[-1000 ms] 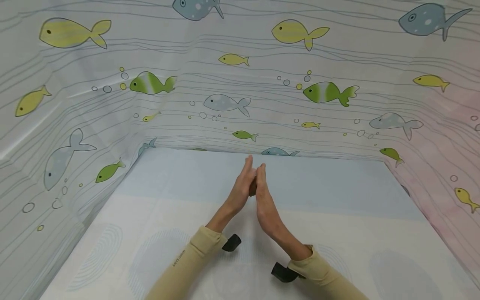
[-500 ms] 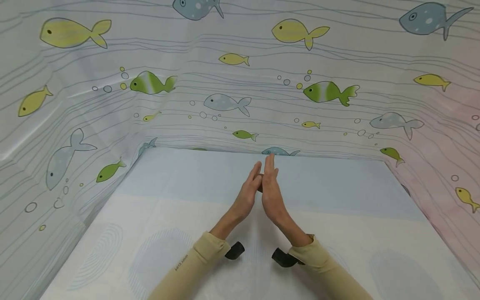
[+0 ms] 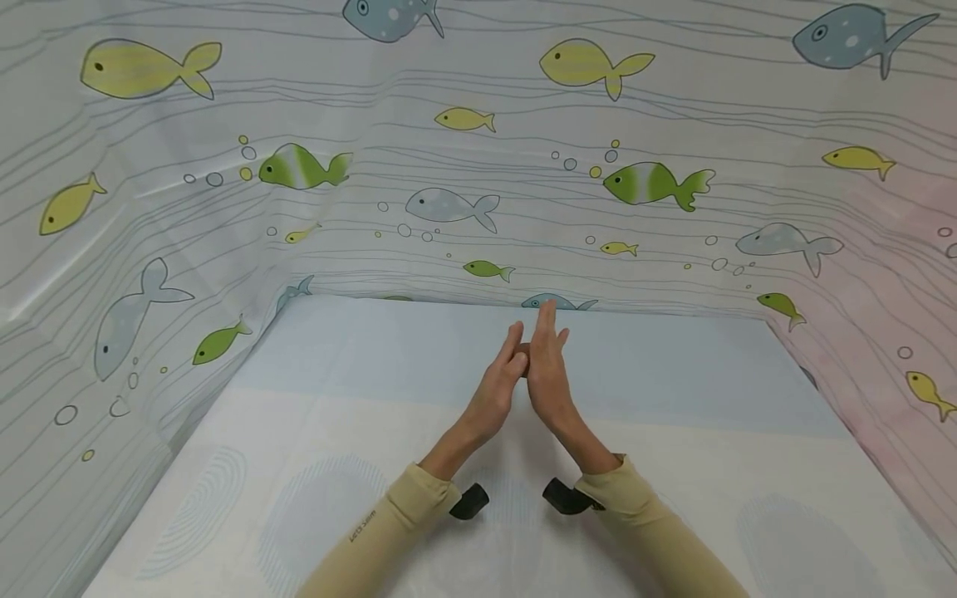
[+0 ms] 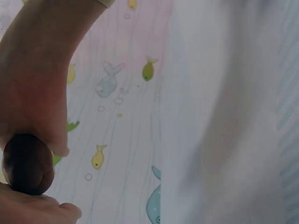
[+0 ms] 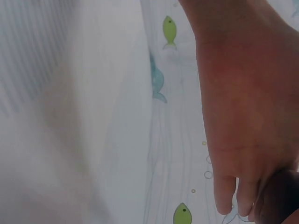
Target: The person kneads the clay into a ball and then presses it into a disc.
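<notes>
Palm to palm above the middle of the mat (image 3: 673, 399): left hand (image 3: 493, 399) and right hand (image 3: 549, 382), heels apart, fingertips leaning in toward each other. Fingers straight on both sides, no curling; right fingertips (image 3: 552, 320) fanned a little, left fingers (image 3: 514, 342) close together and laid against the right palm.

Sandwiched between the palms, clear of the mat and over its far half: a dark brown lump (image 4: 27, 163). From the left wrist, a rounded, blunt end poking out below the palm, smooth and matte, a shallow crease across it. From the right wrist, only a dark edge (image 5: 282, 196) behind the fingers. From the head, barely a sliver. Full length and shape impossible to tell.

Looks like rolling work. For a clean job, probably best to keep the palms flat and parallel, pressure even and light, strokes long, lump centred in the palms and not drifting out toward the fingertips. Too hard a squeeze likely to flatten it; a gap at the heels likely to let it slip down onto the mat.

Behind the mat's far edge, fish-print curtain (image 3: 449, 208).
</notes>
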Available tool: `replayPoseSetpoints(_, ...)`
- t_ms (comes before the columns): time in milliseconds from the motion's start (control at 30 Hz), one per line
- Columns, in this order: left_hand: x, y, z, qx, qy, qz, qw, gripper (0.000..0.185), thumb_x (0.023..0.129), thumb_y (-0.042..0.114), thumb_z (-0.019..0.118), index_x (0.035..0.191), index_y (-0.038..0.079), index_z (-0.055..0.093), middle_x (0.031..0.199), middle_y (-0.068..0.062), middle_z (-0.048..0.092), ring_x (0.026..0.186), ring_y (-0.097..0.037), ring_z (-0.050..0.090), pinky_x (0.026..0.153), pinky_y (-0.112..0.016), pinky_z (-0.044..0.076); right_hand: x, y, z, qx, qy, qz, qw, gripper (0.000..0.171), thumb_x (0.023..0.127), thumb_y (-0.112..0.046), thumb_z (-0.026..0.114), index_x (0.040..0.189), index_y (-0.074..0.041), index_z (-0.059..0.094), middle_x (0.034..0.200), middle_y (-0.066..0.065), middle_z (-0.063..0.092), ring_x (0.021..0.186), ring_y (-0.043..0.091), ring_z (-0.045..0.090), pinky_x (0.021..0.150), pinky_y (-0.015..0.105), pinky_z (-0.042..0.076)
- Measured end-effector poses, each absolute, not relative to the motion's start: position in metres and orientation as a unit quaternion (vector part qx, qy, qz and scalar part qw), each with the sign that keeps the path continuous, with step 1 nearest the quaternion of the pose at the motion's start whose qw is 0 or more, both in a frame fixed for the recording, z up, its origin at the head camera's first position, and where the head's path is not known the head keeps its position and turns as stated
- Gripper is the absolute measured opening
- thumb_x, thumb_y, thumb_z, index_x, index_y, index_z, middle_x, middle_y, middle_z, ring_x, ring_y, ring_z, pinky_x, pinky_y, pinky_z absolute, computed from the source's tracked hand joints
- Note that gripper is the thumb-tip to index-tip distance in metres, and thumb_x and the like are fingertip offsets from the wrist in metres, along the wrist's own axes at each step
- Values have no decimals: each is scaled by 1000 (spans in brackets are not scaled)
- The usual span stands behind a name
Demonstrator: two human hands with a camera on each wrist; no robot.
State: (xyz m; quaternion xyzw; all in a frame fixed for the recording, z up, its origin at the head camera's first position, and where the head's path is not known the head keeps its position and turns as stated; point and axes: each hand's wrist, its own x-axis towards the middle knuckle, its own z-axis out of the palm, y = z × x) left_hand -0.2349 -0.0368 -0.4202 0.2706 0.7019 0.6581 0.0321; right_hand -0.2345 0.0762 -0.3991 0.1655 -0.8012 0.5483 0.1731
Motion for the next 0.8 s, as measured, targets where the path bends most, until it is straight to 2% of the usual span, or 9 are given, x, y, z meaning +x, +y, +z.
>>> replayPoseSetpoints(167, -234, -37, -418, 285, 701, 654, 26, 68, 106, 44, 23, 159, 6, 4, 166, -1, 3, 152, -12, -2, 122, -47, 4, -241, 80, -400, 147, -799, 554, 181, 80, 102, -62, 10, 158, -6, -3, 165, 15, 2, 152, 20, 1, 119, 48, -14)
replayPoseSetpoints(267, -233, -38, -416, 293, 702, 649, 26, 68, 106, 44, 22, 159, 6, 4, 166, -1, 3, 152, -11, -2, 122, -46, 4, -245, 82, -401, 134, -796, 562, 180, 77, 103, -59, 9, 159, -7, -1, 155, 25, 32, 150, 22, 18, 120, 46, -13)
replayPoseSetpoints(333, -231, -38, -414, 296, 708, 641, 23, 69, 106, 46, 22, 159, 6, 4, 166, 1, 2, 152, -9, -3, 123, -44, 4, -245, 84, -398, 129, -793, 570, 174, 68, 107, -50, 8, 159, -7, 4, 123, 24, 63, 137, 25, 46, 120, 45, -13)
replayPoseSetpoints(400, -229, -37, -412, 302, 713, 633, 18, 69, 106, 46, 21, 159, 6, 4, 166, 2, 1, 151, -9, -4, 123, -44, 3, -248, 87, -399, 125, -788, 579, 168, 62, 109, -41, 6, 156, -5, 26, 79, 14, 70, 104, 25, 67, 120, 42, -13)
replayPoseSetpoints(500, -226, -36, -409, 314, 718, 621, 8, 68, 106, 46, 22, 158, 6, 5, 166, 2, 0, 151, -9, -5, 123, -43, 2, -254, 90, -398, 120, -778, 596, 155, 70, 109, -31, 5, 111, -3, 70, 49, 2, 54, 61, 24, 62, 121, 38, -11)
replayPoseSetpoints(567, -225, -36, -408, 321, 719, 616, -1, 68, 106, 45, 24, 158, 5, 4, 165, 2, 0, 151, -10, -6, 123, -42, 2, -258, 92, -399, 119, -772, 607, 147, 79, 109, -33, 5, 74, -7, 70, 45, 2, 48, 52, 24, 55, 121, 37, -9)
replayPoseSetpoints(633, -223, -35, -406, 326, 720, 613, -9, 69, 106, 46, 25, 158, 6, 4, 165, 2, -1, 151, -10, -6, 123, -42, 2, -260, 92, -399, 121, -766, 617, 135, 82, 109, -36, 4, 55, -8, 60, 44, 2, 44, 49, 25, 51, 121, 35, -8)
replayPoseSetpoints(733, -220, -34, -403, 328, 725, 605, -19, 70, 106, 48, 25, 158, 8, 3, 165, 5, -4, 151, -10, -8, 123, -42, 1, -259, 92, -401, 129, -753, 633, 122, 81, 109, -36, 4, 65, 3, 61, 44, -1, 42, 51, 19, 48, 121, 34, -2)
replayPoseSetpoints(800, -219, -33, -400, 329, 731, 597, -27, 70, 106, 50, 25, 159, 11, 1, 165, 7, -6, 151, -10, -11, 122, -44, 1, -256, 92, -405, 138, -743, 646, 106, 78, 108, -35, 3, 104, 11, 66, 47, -1, 41, 51, 15, 45, 112, 32, 24)
